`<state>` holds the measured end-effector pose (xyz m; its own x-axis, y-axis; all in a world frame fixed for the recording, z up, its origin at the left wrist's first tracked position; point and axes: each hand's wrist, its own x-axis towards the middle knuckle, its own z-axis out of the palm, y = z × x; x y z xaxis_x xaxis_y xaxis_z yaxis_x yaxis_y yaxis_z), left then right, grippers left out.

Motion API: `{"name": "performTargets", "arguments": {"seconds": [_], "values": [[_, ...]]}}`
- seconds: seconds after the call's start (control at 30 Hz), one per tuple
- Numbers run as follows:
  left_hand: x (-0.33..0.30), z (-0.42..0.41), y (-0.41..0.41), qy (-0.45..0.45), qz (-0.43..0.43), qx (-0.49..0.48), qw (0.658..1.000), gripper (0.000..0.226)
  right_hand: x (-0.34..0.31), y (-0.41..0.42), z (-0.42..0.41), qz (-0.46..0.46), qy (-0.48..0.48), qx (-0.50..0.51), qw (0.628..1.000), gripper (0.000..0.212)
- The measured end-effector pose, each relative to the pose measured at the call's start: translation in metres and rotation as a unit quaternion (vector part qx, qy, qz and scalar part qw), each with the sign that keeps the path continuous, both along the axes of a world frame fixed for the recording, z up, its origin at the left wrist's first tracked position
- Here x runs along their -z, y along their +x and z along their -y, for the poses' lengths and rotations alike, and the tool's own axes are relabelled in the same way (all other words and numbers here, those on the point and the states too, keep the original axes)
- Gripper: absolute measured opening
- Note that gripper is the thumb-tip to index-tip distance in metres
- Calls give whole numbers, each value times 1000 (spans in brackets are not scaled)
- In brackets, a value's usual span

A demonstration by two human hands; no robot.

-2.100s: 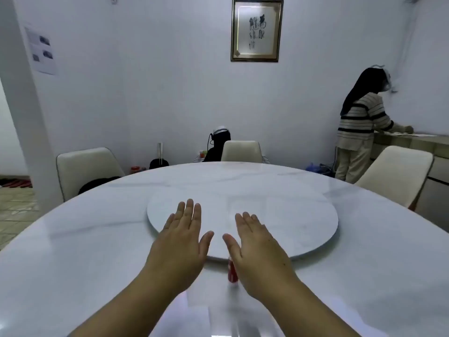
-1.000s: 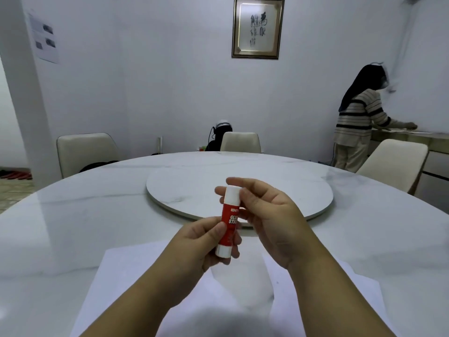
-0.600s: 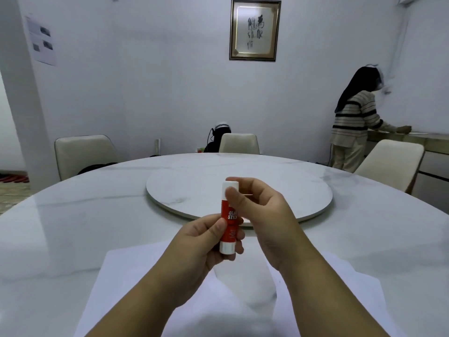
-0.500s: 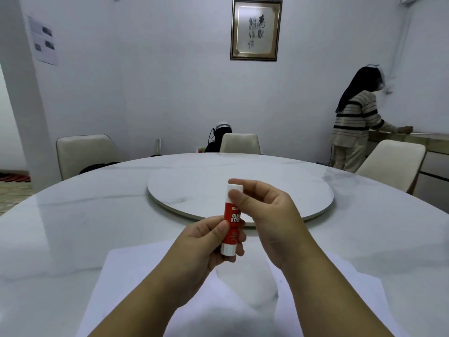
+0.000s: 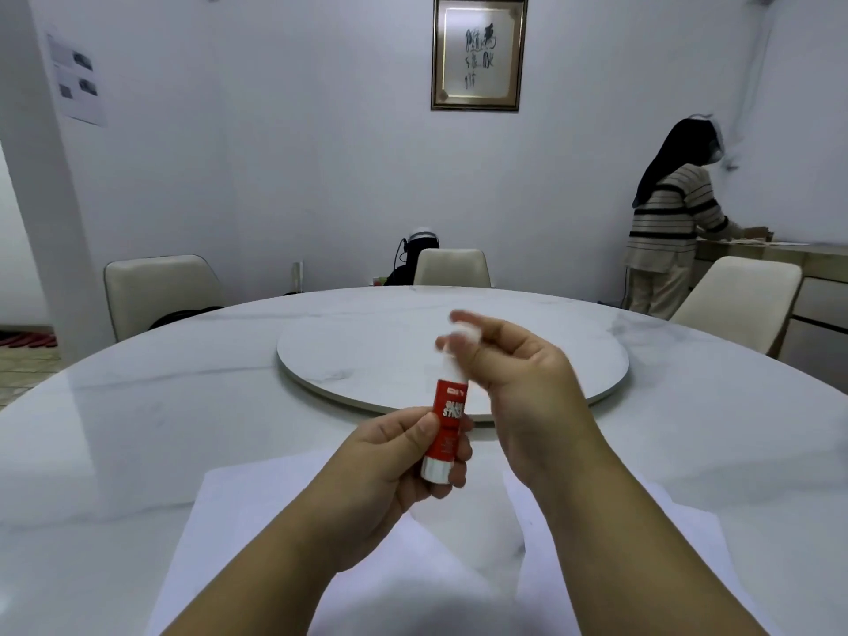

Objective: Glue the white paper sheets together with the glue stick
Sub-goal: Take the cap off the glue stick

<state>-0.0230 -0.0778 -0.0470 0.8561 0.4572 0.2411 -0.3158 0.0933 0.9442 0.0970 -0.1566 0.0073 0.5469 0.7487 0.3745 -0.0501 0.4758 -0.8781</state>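
Note:
My left hand (image 5: 390,461) grips the red body of a glue stick (image 5: 449,424) and holds it upright over the table. My right hand (image 5: 527,383) sits just above and to the right of it. Its fingertips pinch the white cap (image 5: 464,333), which is motion-blurred and looks lifted off the stick's white neck. Two white paper sheets lie flat on the table under my arms. One sheet (image 5: 248,521) is on the left and the other sheet (image 5: 674,543) is on the right, with a gap of bare table between them.
The round white marble table (image 5: 137,429) carries a raised round turntable (image 5: 367,355) at its middle, just beyond my hands. Cream chairs (image 5: 156,286) stand around the far side. A person (image 5: 665,222) stands at a counter at the back right.
My hands went from lying flat on the table to holding the glue stick up. In the last half second my right hand has pulled upward and right, and the cap has come away from the stick.

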Motion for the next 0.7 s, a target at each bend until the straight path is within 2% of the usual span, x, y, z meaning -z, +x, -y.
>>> {"name": "performTargets", "arguments": {"seconds": [0.07, 0.13, 0.17, 0.27, 0.37, 0.53, 0.7], "values": [[3, 0, 0, 19, -16, 10, 1000, 30, -6, 11, 0, -84, 92, 31, 992, 26], [3, -4, 0, -4, 9, -15, 1000, 31, -4, 24, -2, -109, 133, 78, 982, 20], [1, -7, -1, -29, 34, -37, 998, 32, 3, 28, -5, -89, 107, 112, 984, 20], [-4, -16, -6, -97, 94, -86, 987, 34, 36, 32, -23, 57, -76, 218, 971, 19], [-7, -18, -8, -123, 98, -105, 982, 38, 66, 35, -38, 149, -172, 241, 944, 17], [-10, -16, -8, -122, 96, -111, 982, 41, 90, 43, -52, 231, -293, 272, 887, 16], [-10, -15, -7, -115, 94, -107, 983, 38, 95, 48, -58, 253, -375, 303, 839, 22]]}}
